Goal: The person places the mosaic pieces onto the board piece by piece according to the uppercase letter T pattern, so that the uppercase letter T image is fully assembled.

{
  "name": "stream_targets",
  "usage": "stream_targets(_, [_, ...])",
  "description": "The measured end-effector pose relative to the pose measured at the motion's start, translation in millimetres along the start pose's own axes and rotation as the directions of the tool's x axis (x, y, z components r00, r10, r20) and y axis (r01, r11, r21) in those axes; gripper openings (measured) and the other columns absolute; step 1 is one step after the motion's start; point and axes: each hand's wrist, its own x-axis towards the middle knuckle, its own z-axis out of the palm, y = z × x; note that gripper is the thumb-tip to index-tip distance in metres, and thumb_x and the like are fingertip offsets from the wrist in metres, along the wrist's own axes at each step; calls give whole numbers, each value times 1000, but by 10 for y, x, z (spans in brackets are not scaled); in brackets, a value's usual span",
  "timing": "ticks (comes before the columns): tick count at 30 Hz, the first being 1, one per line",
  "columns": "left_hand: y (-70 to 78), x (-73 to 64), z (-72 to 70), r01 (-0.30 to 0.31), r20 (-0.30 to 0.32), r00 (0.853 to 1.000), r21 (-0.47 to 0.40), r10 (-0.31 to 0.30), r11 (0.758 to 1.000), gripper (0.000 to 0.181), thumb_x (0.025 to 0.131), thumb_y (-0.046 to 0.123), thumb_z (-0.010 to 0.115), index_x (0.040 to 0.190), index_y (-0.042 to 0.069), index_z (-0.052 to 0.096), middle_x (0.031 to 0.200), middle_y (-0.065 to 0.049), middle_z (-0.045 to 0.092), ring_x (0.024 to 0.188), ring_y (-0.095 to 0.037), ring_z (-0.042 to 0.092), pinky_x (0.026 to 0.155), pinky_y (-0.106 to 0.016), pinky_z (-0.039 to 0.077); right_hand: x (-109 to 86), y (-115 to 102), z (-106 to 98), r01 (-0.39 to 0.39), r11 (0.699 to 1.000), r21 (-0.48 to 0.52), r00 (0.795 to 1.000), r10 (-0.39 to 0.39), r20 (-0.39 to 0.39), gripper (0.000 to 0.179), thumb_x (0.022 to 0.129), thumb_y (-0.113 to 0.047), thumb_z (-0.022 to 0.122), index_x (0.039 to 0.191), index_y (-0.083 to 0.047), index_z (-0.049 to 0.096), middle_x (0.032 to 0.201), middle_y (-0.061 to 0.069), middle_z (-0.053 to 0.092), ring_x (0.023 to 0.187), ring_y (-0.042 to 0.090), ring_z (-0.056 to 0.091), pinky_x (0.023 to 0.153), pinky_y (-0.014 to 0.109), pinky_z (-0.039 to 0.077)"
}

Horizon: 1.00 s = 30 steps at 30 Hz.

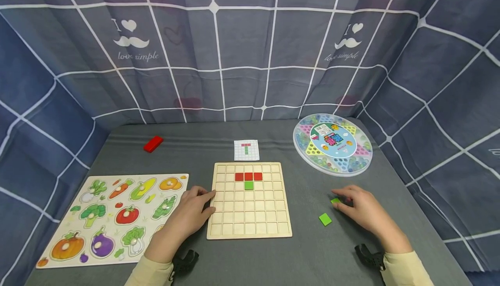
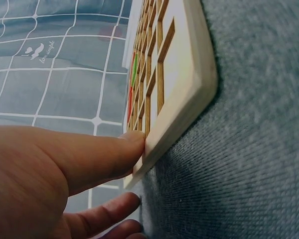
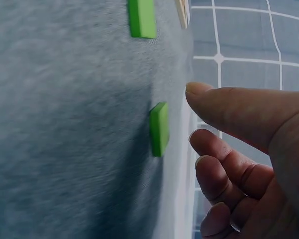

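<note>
My left hand [image 1: 192, 210] rests at the left edge of a wooden grid board [image 1: 250, 230], thumb and fingertips touching its side. In the left wrist view, the thumb [image 2: 104, 154] lies against the board's rim. Three red tiles [image 1: 248, 176] sit in a row on the board, with one green tile [image 1: 248, 185] below the middle one. Over the table to the right, my right hand [image 1: 361, 207] hovers with fingers slightly bent around a loose green tile [image 3: 160, 129]. That tile lies on the cloth, apart from the fingertips. Another green tile [image 1: 325, 219] lies nearer the board.
Behind the board lies a pattern card [image 1: 253, 152] showing a red and green T. A vegetable puzzle board [image 1: 152, 229] is at left, partly under the left forearm. A red block [image 1: 153, 144] lies far left, and a round game board [image 1: 308, 158] back right.
</note>
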Motion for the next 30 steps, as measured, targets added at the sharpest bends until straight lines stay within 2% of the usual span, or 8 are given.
stream_targets(5, [-11,-5,-3,-3,-6,1000,-3,3,1000,47,87,18,77,131,7,66,118,-14,55,107,-31,51,85,-46,42,-67,34,40,-19,1000,-13,1000,19,-6,37,81,-21,83,116,-10,74,91,-7,60,73,8,48,64,32,40])
stream_targets(14, [-4,-9,-1,-6,-8,1000,-9,6,1000,47,87,18,77,131,8,66,119,-14,55,107,-31,51,85,-46,43,-118,52,72,-82,997,-3,997,82,11,39,82,-23,82,118,-11,73,94,-4,61,74,9,49,65,34,41])
stream_targets(30, [-6,-1,5,-1,-4,1000,-5,1,1000,47,88,18,76,132,8,65,120,-13,55,109,-31,51,88,-46,42,-89,54,120,-104,994,-18,994,104,29,34,84,-18,79,115,-6,74,92,-3,62,72,9,48,63,35,41])
